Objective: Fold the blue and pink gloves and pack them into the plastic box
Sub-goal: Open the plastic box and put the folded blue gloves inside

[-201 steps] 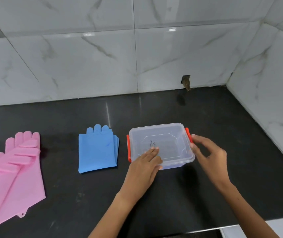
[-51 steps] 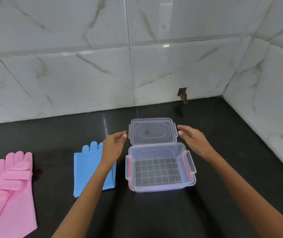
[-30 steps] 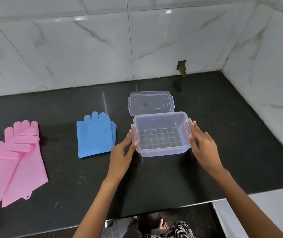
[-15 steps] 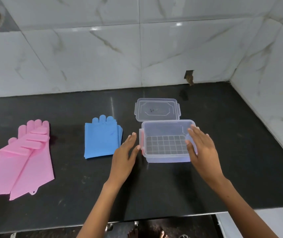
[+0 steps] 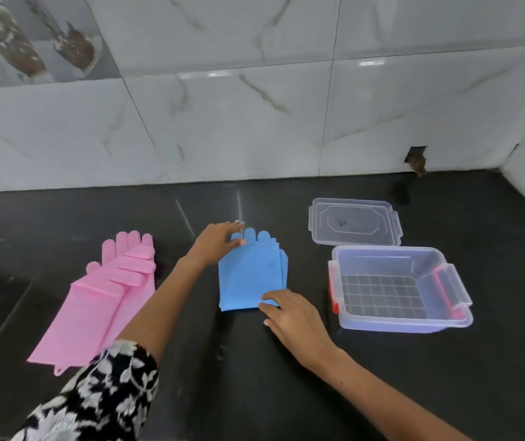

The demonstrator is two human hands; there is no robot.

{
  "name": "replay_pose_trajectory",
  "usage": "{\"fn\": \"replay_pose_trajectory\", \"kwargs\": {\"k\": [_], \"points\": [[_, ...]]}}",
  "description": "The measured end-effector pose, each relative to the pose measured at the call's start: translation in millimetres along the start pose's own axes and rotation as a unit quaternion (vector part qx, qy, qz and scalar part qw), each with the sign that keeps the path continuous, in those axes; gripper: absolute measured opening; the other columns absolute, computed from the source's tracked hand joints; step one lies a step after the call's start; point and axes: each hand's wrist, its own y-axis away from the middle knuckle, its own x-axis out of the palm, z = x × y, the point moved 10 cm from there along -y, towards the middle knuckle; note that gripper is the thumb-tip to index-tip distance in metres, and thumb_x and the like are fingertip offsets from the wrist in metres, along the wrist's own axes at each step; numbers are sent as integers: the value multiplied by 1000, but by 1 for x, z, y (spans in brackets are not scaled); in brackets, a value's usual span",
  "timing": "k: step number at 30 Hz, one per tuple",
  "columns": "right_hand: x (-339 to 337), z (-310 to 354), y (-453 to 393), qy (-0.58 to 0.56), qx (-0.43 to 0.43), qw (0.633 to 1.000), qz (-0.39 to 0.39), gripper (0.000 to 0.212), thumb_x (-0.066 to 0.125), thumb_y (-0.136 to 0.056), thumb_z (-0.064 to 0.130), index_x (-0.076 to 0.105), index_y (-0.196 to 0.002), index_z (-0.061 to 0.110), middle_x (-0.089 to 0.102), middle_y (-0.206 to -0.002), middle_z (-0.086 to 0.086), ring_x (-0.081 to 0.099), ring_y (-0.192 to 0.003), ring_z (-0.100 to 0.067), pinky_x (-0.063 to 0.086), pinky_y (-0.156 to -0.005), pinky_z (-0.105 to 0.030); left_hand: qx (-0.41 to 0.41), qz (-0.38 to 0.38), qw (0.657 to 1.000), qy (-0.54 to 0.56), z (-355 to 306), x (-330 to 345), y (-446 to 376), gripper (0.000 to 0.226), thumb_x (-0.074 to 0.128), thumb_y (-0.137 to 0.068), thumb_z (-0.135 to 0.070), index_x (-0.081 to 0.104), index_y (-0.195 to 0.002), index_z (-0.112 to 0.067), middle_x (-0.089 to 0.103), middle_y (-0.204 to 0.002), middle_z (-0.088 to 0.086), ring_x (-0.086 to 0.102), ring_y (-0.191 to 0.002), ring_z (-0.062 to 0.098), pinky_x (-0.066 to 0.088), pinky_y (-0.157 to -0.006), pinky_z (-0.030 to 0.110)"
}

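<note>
Left hand [image 5: 215, 245] and right hand [image 5: 289, 313] spread flat on blue gloves [image 5: 251, 275], opposite corners, likely pinning for next fold; box [image 5: 439, 324] open, ready.

The plastic box [image 5: 398, 291] stands open on the counter [image 5: 286, 377], its mouth uncovered from above, with only its clear walls and the flaps at its two ends rising round it. Its lid [image 5: 355, 221] lies flat just behind the box, taking the counter between box and tiled wall [image 5: 223, 122]. A bare strip of counter separates the box from the blue gloves [image 5: 251, 275] to its left; the right hand [image 5: 293, 316] lies at that strip's near end. Well left of the box, the left hand [image 5: 216, 243] and its forearm cross the gap between the blue and pink gloves [image 5: 108, 294].
</note>
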Motion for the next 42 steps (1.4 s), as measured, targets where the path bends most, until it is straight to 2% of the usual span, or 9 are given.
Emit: {"fn": "replay_pose_trajectory", "kwargs": {"k": [4,9,17,22,26,28,31,34,42], "points": [[27,-9,-18,28,30,999,15,51,92,-48,23,73,-96,21,72,-97,3,69,-89,-13,54,-76,-21,-13,105,994,35,24,28,-31,57,59,-91,-31,41,-141,-14,46,-143,8,42,-132,24,33,-106,32],[35,-9,-29,64,31,997,-16,44,88,-54,22,71,-94,23,69,-94,6,66,-85,-11,52,-72,-20,19,93,991,90,25,30,-57,19,64,-88,-22,67,-90,-4,63,-78,8,49,-73,12,37,-73,26],[27,-9,-25,100,-9,994,-39,36,86,-58,16,72,-91,21,69,-88,4,66,-79,-12,53,-76,-25,-26,86,990,108,36,30,-59,18,75,-77,-15,73,-91,-4,70,-88,9,60,-79,15,48,-70,25],[12,-48,-7,79,76,994,-25,44,91,-50,13,73,-89,20,72,-94,0,70,-86,-17,56,-74,-29,-170,63,967,180,74,25,-6,20,76,-73,-14,70,-83,2,69,-77,12,63,-70,18,55,-72,30],[9,-53,-2,53,155,986,-32,48,88,-47,-2,75,-90,14,73,-98,-5,71,-86,-22,59,-61,-28,-284,41,914,286,105,46,68,22,79,-74,-13,65,-79,3,69,-71,14,67,-54,17,54,-50,21],[16,-53,2,16,210,977,-35,48,80,-61,-6,71,-105,12,67,-117,-9,68,-101,-25,58,-72,-31,-313,33,897,310,111,55,96,21,80,-73,-15,64,-75,-2,69,-68,11,67,-51,15,52,-46,20],[30,-63,12,-61,332,941,-31,41,52,-94,23,48,-135,18,45,-144,-3,52,-125,-19,45,-100,-31,-320,17,891,322,113,62,116,21,78,-76,-21,63,-78,-6,71,-71,10,69,-60,16,54,-52,22],[41,-74,16,-126,430,894,9,52,46,-94,45,41,-137,15,52,-136,-4,53,-121,-20,45,-100,-34,-306,-21,885,350,110,57,118,21,74,-79,-25,63,-83,-7,71,-81,11,70,-74,21,58,-64,29],[47,-91,4,-183,472,862,23,33,59,-90,34,61,-109,7,64,-105,-8,61,-90,-17,45,-72,-21,-301,-51,870,387,104,54,118,21,78,-75,-13,63,-87,-4,70,-89,10,70,-77,19,57,-62,26]]}}
